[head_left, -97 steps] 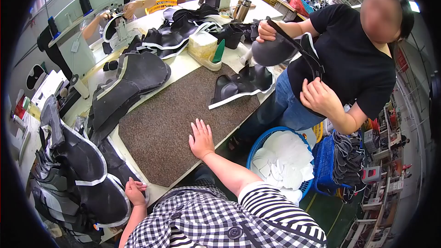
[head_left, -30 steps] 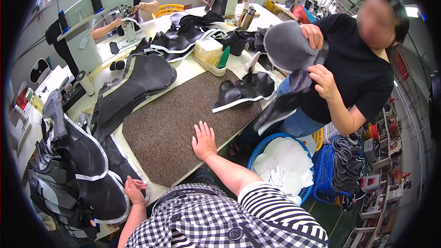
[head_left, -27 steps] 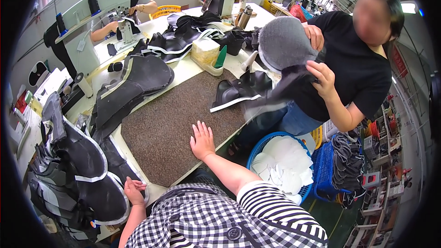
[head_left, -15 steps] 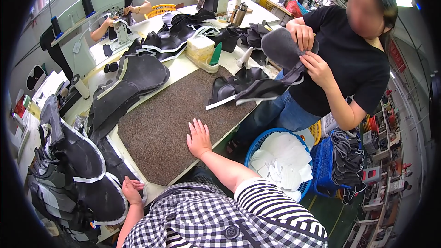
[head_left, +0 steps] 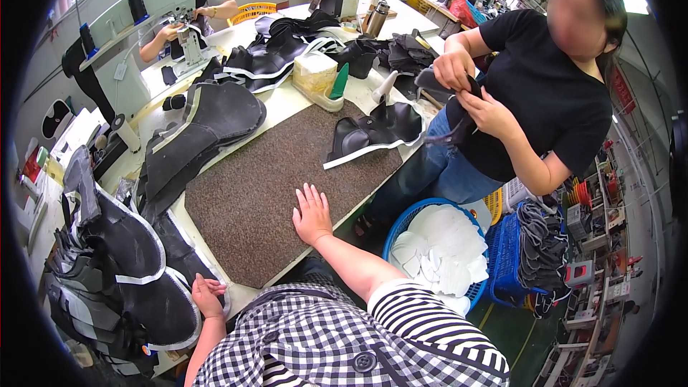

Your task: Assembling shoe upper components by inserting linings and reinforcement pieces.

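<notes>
My right hand (head_left: pixel 312 215) lies flat with fingers spread on the brown speckled board (head_left: pixel 251 193), holding nothing. My left hand (head_left: pixel 208 296) is at the table's near left edge, fingers apart, beside a dark cut piece with white edging (head_left: pixel 159 308). On the far right of the board rests a black shoe upper (head_left: pixel 376 129) with a white strip along its edge. A co-worker in a black top (head_left: pixel 545 93) stands at the right, handling a dark grey piece (head_left: pixel 437 87) with both hands.
A blue basket of white cut pieces (head_left: pixel 441 244) stands at right, near a blue crate of dark pieces (head_left: pixel 530 251). A glue tub (head_left: pixel 315 75) is behind the board. Dark pieces (head_left: pixel 204 118) are stacked left. Another person sits behind a sewing machine (head_left: pixel 188 43).
The co-worker has turned the dark grey piece and drawn it away from the board, baring more of the black upper. My hands have hardly moved.
</notes>
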Tool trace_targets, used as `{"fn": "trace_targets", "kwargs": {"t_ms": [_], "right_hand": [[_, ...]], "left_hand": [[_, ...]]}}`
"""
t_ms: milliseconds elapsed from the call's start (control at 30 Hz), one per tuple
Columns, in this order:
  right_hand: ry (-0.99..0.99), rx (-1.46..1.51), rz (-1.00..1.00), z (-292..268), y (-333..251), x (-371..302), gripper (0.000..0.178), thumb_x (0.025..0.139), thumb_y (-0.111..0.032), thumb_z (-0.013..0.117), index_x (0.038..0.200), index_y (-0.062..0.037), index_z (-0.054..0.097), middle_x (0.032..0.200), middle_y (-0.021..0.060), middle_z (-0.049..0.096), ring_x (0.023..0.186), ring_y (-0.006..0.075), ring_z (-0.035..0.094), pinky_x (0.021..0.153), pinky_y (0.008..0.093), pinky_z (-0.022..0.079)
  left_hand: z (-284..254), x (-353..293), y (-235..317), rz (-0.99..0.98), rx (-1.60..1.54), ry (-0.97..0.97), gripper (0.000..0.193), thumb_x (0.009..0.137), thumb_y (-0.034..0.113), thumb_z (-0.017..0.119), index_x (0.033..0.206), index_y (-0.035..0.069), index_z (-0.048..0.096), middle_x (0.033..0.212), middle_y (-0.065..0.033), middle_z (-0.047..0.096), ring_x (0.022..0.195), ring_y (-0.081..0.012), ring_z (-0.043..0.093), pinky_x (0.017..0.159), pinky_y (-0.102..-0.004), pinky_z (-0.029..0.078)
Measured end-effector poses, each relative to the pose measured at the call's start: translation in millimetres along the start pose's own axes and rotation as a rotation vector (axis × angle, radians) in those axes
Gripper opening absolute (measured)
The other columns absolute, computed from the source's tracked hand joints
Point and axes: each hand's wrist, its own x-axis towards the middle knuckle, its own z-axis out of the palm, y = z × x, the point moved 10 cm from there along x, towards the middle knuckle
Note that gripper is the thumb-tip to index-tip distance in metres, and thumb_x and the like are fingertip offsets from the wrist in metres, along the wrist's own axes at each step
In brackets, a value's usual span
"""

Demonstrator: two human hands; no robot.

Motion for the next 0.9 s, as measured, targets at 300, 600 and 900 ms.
{"fn": "trace_targets", "kwargs": {"t_ms": [300, 600, 900], "right_hand": [[0.005, 0.002, 0.001, 4, 1, 0, 0.057, 0.091, -0.029, 0.052, 0.142, -0.0074, 0.040, 0.153, 0.0157, 0.031, 0.143, 0.0297, 0.025, 0.118, 0.0474, 0.015], [0.013, -0.017, -0.013, 2, 2, 1, 0.059, 0.090, -0.030, 0.053, 0.143, -0.0094, 0.039, 0.153, 0.0144, 0.030, 0.143, 0.0298, 0.024, 0.117, 0.0482, 0.015], [0.540, 0.110, -0.393, -288, -71, 12, 0.048, 0.076, -0.012, 0.070, 0.123, -0.0129, 0.060, 0.130, 0.0102, 0.055, 0.121, 0.0323, 0.049, 0.102, 0.0511, 0.033]], "left_hand": [[0, 1, 0, 0.007, -0.009, -0.003, 0.045, 0.102, 0.039, 0.044, 0.075, 0.003, 0.051, 0.066, -0.0075, 0.058, 0.049, -0.0151, 0.060, 0.044, -0.0217, 0.049], [3, 2, 3, 0.005, -0.010, -0.015, 0.045, 0.102, 0.040, 0.044, 0.076, 0.003, 0.051, 0.065, -0.0075, 0.058, 0.050, -0.0155, 0.061, 0.044, -0.0226, 0.049], [15, 5, 0, -0.406, 0.332, -0.212, 0.024, 0.096, 0.025, 0.057, 0.101, 0.002, 0.052, 0.090, -0.0103, 0.062, 0.073, -0.0188, 0.067, 0.064, -0.0269, 0.055]]}}
